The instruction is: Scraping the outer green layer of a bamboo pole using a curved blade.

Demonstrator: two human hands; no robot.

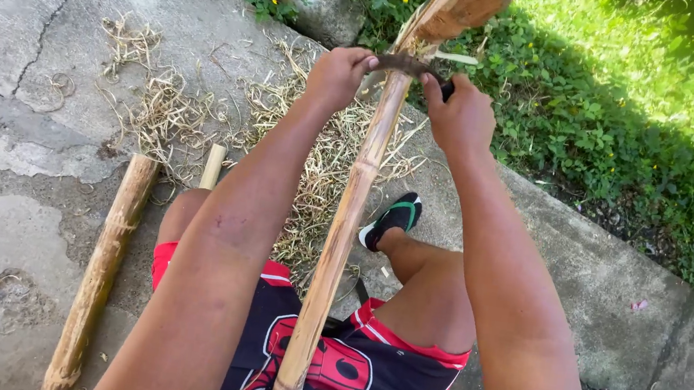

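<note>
- The bamboo pole [344, 221] runs from the person's lap, between the knees, up and away toward the grass; its far end leans against a thicker brown post [463, 2] at the top of the view.
- Across the pole, near its far end, lies a dark curved blade [407, 64], set crosswise on the stem.
- The left hand [340, 75] is closed around one end of the blade, its grip tight on it, knuckles up.
- The right hand [461, 112] is closed around the other end, where a dark handle shows at the thumb; this grip too is fully shut on the blade.
- A pale sliver [455, 57] sticks out sideways just beyond the blade, so I judge a strip is being pared off there.
- The stretch of pole from the blade down to the lap looks smooth and yellowish with its joint rings plain; whether that length is already scraped I cannot tell for sure.
- A wide scatter of dry shavings [318, 143] lies on the concrete floor [7, 91] under and left of the pole, which suggests a good deal of paring is already done.
- Another bamboo piece [101, 271] lies on the concrete to the left, brownish and seemingly unworked, with a shorter pale stub [213, 165] just beside it.
- A foot in a black and green sandal [393, 218] rests right of the pole; green plants [618, 140] border the concrete.
</note>
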